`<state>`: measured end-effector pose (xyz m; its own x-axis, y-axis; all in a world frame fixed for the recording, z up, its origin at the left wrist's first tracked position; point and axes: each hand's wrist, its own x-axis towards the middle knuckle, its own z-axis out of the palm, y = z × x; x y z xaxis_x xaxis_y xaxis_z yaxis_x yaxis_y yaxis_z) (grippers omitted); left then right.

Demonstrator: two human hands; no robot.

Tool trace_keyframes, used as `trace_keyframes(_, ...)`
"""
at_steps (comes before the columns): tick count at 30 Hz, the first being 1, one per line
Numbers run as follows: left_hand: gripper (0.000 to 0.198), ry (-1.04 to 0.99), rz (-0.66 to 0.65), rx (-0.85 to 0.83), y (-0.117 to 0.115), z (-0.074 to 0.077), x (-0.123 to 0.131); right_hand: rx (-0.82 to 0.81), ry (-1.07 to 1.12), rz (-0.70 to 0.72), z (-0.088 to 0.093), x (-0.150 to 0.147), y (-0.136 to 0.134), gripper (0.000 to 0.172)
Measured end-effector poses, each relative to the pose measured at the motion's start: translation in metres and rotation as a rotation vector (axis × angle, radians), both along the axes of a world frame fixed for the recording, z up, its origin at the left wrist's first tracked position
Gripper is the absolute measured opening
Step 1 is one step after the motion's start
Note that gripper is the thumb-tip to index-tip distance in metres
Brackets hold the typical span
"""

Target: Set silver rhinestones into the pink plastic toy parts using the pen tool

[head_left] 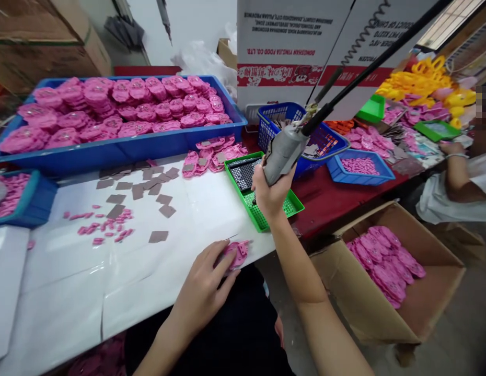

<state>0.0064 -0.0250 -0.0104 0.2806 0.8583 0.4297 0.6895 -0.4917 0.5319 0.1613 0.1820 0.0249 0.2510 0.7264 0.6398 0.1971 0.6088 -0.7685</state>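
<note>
My right hand (271, 192) is wrapped round a grey electric screwdriver (282, 152), which hangs from a black rod and coiled cord. Its bit points down over a green tray (258, 222) with a black mesh insert. At the table's front edge, my left hand (209, 277) presses a pink plastic part (239, 254) against the white surface, partly hiding it under the fingers. To the left lie loose grey square plates (159, 236) and small pink pegs (105, 227). Behind the green tray's left side are several pink parts with grey plates (206, 159).
A long blue tray (149, 137) of stacked pink parts stands at the back. Blue baskets (280, 112) and a blue peg tray (360, 177) sit to the right. Below the table is a cardboard box (435, 292) with pink parts. Another person's arm (462, 172) is at far right.
</note>
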Motion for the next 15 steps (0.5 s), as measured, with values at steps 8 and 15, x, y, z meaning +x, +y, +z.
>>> trace_keyframes(8, 0.034, 0.011, -0.019, 0.064, 0.011, -0.002, 0.018, 0.029, -0.100, 0.003, -0.004, -0.001, 0.001, 0.052)
trace_keyframes(15, 0.032, 0.018, -0.013, 0.090, 0.011, -0.004, 0.017, 0.019, -0.101, 0.011, -0.005, 0.000, 0.006, 0.055)
